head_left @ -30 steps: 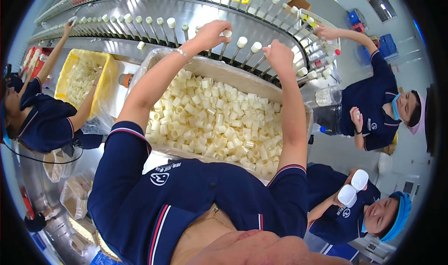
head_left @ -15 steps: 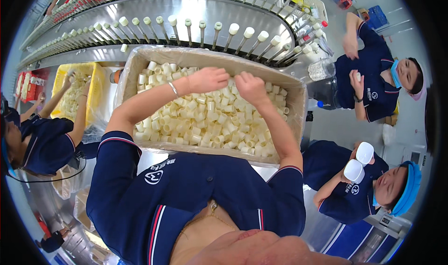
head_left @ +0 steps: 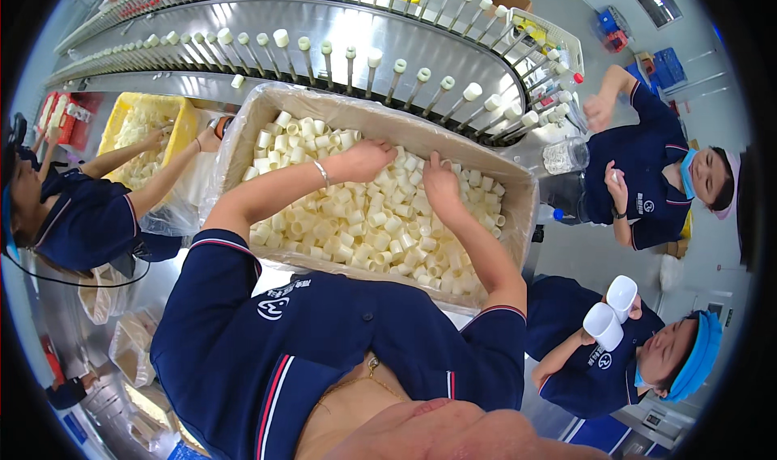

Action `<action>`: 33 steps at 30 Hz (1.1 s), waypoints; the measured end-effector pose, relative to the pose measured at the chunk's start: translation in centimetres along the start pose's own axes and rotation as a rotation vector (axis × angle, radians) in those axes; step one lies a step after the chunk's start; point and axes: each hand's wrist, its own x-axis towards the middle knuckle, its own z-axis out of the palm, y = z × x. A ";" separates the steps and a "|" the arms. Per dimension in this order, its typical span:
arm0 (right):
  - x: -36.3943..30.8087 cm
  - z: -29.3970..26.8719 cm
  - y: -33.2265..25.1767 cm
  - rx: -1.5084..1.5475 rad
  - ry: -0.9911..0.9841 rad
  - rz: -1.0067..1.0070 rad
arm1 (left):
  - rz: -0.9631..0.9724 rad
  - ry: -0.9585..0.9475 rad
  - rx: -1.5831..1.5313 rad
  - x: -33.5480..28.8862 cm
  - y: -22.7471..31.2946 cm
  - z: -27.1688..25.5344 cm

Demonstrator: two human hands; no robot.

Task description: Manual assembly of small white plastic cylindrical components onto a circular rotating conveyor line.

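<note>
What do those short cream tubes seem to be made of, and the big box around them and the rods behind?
The tubes look like smooth plastic: uniform colour, soft gloss, crisp rims. The box seems to be matt brown cardboard, with a probably plastic liner showing wrinkles and glints. The rods are likely metal, given their grey sheen.

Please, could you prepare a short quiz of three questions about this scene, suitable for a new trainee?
1. True or false: the wearer's left hand and right hand are both at the metal rods, outside the large box of short pale tubes.
2. Which colour is the basket left of the box? A) blue B) yellow C) black
3. Fill in: the wearer's silver bangle is on the ____ arm.

Key: 1. False, both are within the box. 2. B. 3. left.
</note>
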 end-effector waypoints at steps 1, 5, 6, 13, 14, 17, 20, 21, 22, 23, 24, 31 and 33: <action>-0.3 0.5 0.1 -0.051 -0.004 -0.024 | -0.034 0.035 -0.209 -0.2 0.2 -0.6; -0.3 0.7 0.1 -0.053 -0.005 0.097 | -0.249 0.099 -1.112 -1.2 1.1 -5.2; -0.2 0.3 0.4 -0.020 -0.010 0.062 | -0.272 0.068 -1.342 -1.4 0.6 -6.0; -1.0 -1.0 3.1 -0.104 -0.046 -0.052 | -0.310 0.509 -1.360 -1.4 -4.5 -11.8; -1.3 -0.8 3.6 -0.109 -0.050 -0.046 | -0.336 0.537 -1.006 -1.1 -6.0 -12.5; -1.4 -0.4 4.6 -0.134 -0.033 -0.099 | -0.368 0.663 -0.732 1.3 -7.6 -14.3; -1.1 -1.9 5.1 -0.025 -0.177 -0.061 | -0.321 0.578 -0.268 4.2 -9.1 -14.1; -0.9 -3.5 4.9 0.049 -0.160 -0.049 | -0.299 0.513 -0.214 5.2 -9.1 -13.9; -0.6 -5.1 4.8 0.123 -0.142 -0.037 | -0.277 0.447 -0.160 6.3 -9.1 -13.8; -0.5 -6.4 5.0 0.117 -0.145 -0.029 | -0.309 0.350 -0.128 7.6 -9.1 -13.6; -0.2 -7.7 5.1 0.365 -0.020 -0.019 | -0.305 0.351 -0.132 8.5 -9.1 -13.6; 6.1 -12.4 6.0 1.364 0.324 0.138 | -0.103 0.129 0.227 12.7 -6.7 -13.6; 8.7 -12.3 8.0 1.224 0.382 0.238 | -0.064 0.170 0.281 12.1 -4.8 -13.5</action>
